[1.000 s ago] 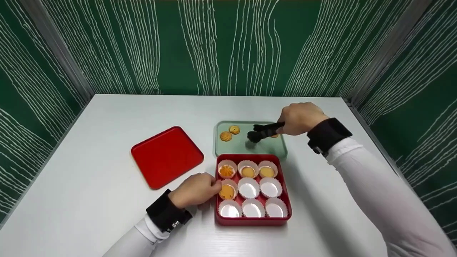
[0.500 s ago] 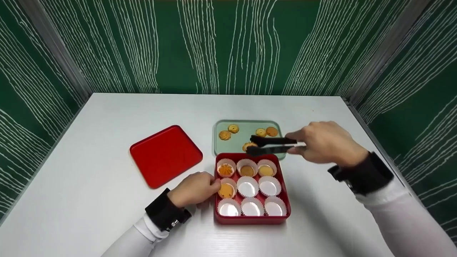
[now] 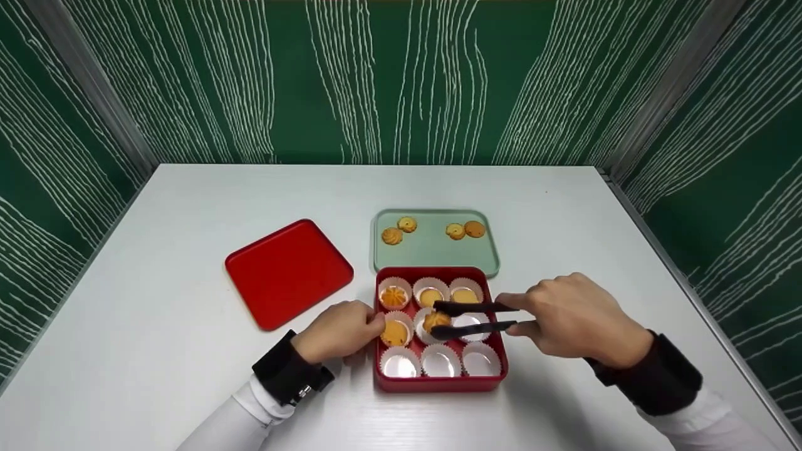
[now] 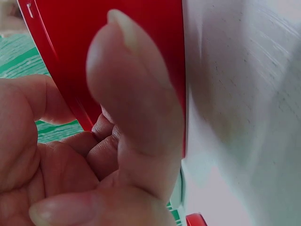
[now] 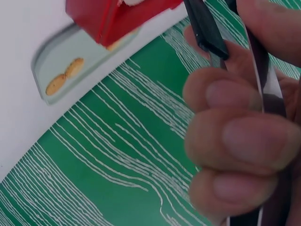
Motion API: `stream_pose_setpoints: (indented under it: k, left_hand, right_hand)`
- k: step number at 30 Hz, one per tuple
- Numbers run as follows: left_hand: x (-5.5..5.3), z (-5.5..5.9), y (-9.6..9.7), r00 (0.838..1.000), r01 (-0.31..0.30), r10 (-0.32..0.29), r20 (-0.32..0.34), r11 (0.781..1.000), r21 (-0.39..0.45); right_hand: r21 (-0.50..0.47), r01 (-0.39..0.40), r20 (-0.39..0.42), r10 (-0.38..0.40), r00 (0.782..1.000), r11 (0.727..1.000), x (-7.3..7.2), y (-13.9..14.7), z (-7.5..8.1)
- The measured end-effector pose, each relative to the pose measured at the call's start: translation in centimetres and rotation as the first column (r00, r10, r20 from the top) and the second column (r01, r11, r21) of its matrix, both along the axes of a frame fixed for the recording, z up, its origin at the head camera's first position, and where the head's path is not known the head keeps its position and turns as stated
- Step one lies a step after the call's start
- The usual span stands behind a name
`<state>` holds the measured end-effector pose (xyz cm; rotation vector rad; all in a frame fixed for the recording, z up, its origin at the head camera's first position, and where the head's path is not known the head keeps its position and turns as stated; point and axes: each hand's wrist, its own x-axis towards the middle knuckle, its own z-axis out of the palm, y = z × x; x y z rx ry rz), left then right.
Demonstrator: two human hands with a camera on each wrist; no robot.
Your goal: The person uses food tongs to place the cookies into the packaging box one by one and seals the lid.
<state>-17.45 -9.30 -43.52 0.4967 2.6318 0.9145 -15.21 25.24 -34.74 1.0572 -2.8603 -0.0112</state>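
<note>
My right hand (image 3: 576, 319) holds black tongs (image 3: 479, 329), fingers curled round the handles in the right wrist view. A swirled cookie (image 3: 437, 321) is between the tong tips, low over the middle paper cup of a red box (image 3: 442, 384). My left hand (image 3: 341, 332) grips the box's left wall, with the thumb at the rim and the fingers against the outside (image 4: 136, 89). White paper cups fill the box in three rows. The back row's cups and the middle row's left cup hold cookies. The front cups (image 3: 441, 362) are bare.
A pale green tray (image 3: 432, 255) lies behind the box, with a pair of cookies (image 3: 465, 230) at its right and another pair (image 3: 399, 230) at its left. On the table's left lies a flat red tray or lid (image 3: 291, 272). Green, white-streaked walls (image 3: 426, 81) enclose the table.
My right hand came back from the green tray toward me, carrying the swirled cookie in the tongs to over the box's middle cup. My left hand stayed at the box.
</note>
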Motion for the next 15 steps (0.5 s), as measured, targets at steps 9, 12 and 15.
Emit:
stream_pose_setpoints:
  k: [9, 12, 15]
  left_hand:
    - [0.0, 0.0, 0.1, 1.0, -0.001, 0.001, -0.003, 1.0, -0.003]
    - [0.0, 0.1, 0.0, 1.0, -0.005, 0.005, 0.007, 1.0, -0.001]
    - [0.1, 0.1, 0.0, 1.0, -0.006, 0.006, 0.014, 1.0, 0.004]
  right_hand:
    - [0.009, -0.005, -0.021, 0.006, 1.0, 1.0, -0.3, -0.6, -1.0]
    - [0.019, 0.003, 0.001, -0.003, 1.0, 1.0, -0.4, -0.9, -0.9]
    - [0.033, 0.005, 0.02, -0.006, 1.0, 0.999, -0.5, -1.3, -0.7]
